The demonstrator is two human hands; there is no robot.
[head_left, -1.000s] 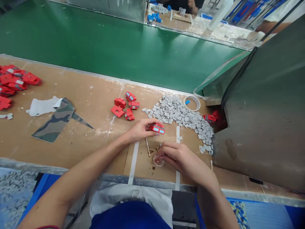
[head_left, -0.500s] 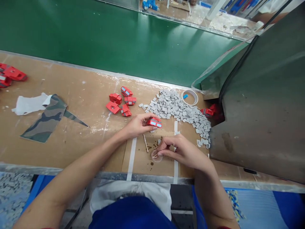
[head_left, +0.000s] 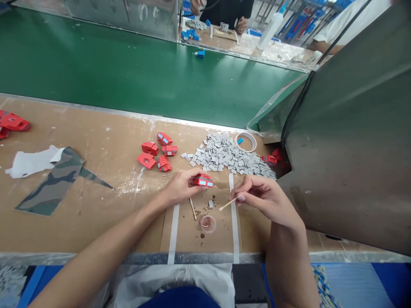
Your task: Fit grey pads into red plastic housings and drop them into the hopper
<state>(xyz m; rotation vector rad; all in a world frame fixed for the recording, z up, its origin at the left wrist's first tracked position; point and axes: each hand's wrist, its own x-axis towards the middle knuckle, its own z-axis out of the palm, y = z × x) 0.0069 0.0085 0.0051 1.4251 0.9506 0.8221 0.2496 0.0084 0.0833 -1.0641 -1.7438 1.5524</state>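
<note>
My left hand (head_left: 182,185) grips a red toy car part (head_left: 204,180) with light blue window patches, held above the table. To its right, my right hand (head_left: 261,194) pinches a cotton swab (head_left: 227,204), its tip pointing down and left. Below the swab stands a small clear cup (head_left: 208,223) with a little liquid in it. A second cotton swab (head_left: 193,208) lies on the table left of the cup. One small grey tile (head_left: 210,204) rests between the hands, among brown drops.
A heap of grey tiles (head_left: 224,152) and a tape roll (head_left: 245,142) lie beyond my hands. Several red toy parts (head_left: 163,164) sit at left. Camouflage cloth (head_left: 53,184) lies further left. A metal housing (head_left: 346,141) bounds the right; a green conveyor belt (head_left: 128,72) runs behind.
My right hand has lifted the cotton swab out of the cup and moved up and right. A blue piece now shows on the belt. The view has tilted upward.
</note>
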